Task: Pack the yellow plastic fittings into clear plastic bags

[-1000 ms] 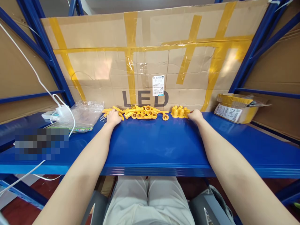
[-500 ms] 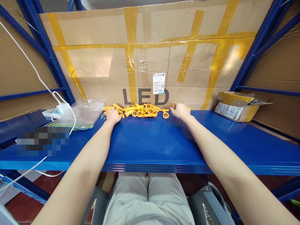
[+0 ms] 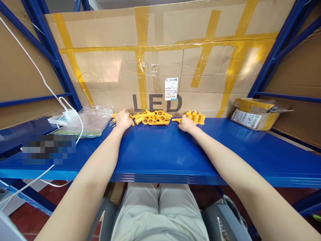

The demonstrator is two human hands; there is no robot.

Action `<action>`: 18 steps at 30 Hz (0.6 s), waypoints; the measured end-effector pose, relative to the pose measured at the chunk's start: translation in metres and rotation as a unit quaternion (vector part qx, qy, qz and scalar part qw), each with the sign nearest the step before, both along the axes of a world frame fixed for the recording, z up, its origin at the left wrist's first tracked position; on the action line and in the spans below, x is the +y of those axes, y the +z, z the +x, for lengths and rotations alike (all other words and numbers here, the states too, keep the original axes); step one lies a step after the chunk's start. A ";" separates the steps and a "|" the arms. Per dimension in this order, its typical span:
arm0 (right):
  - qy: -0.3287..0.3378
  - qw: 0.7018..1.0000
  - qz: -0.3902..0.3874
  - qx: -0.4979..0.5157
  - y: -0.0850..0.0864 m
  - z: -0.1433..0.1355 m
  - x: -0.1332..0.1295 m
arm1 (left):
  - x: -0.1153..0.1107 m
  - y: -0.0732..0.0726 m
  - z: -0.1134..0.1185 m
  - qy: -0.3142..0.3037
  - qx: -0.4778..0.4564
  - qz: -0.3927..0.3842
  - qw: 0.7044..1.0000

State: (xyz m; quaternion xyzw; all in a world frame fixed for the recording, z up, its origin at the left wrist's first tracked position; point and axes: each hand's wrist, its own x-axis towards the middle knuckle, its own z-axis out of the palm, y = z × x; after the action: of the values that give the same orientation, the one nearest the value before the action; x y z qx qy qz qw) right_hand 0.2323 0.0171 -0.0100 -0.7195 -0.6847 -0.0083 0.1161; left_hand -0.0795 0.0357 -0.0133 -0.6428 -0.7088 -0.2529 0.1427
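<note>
At the back of the blue shelf (image 3: 160, 150), right against the cardboard, sits a heap of yellow plastic parts (image 3: 152, 118) — pushed there so the front stays free for my arms, I'd guess. My left hand (image 3: 123, 119) lies palm-down on the heap's left end, fingers curled over a few pieces; can't tell if it's actually gripping one. My right hand (image 3: 187, 124) rests just right of the heap, fingers bent on or around a stray yellow piece (image 3: 176, 119) — grip not clear either. Just behind it stands a tight cluster of yellow caps (image 3: 196, 117), upright & grouped apart from the loose heap, prob. sorted. Cardboard sheet (image 3: 160, 60) w/ yellow tape reads "LED"; the white barcode label (image 3: 171, 89) is too small to read. Clear plastic bag (image 3: 87, 120) + white cable (image 3: 67, 112) left, small open box (image 3: 254, 113) right.
</note>
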 end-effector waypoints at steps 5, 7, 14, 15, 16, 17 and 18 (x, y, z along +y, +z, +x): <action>0.022 0.995 0.075 -0.068 0.009 0.009 0.000 | -0.008 0.011 0.010 -0.078 0.036 0.060 0.994; 0.042 0.986 0.140 -0.082 0.014 0.010 -0.003 | -0.014 0.017 0.020 -0.117 0.052 0.076 0.989; 0.258 0.905 0.310 -0.135 0.022 -0.002 -0.011 | -0.039 0.029 0.063 -0.237 0.110 0.065 0.963; 0.281 0.892 0.324 -0.146 0.022 -0.005 -0.013 | -0.040 0.030 0.067 -0.232 0.109 0.047 0.965; 0.298 0.881 0.335 -0.154 0.023 -0.007 -0.014 | -0.042 0.030 0.070 -0.221 0.107 0.029 0.969; 0.308 0.872 0.346 -0.158 0.023 -0.009 -0.015 | -0.043 0.030 0.072 -0.209 0.104 0.017 0.972; 0.313 0.866 0.355 -0.160 0.023 -0.011 -0.016 | -0.043 0.030 0.073 -0.199 0.101 0.011 0.975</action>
State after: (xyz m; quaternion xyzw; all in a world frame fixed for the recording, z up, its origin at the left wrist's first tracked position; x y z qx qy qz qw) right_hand 0.2214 0.0013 0.0134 -0.3664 -0.8342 -0.3284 0.2491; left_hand -0.0067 -0.0076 0.0167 -0.7915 -0.5458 -0.2183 0.1672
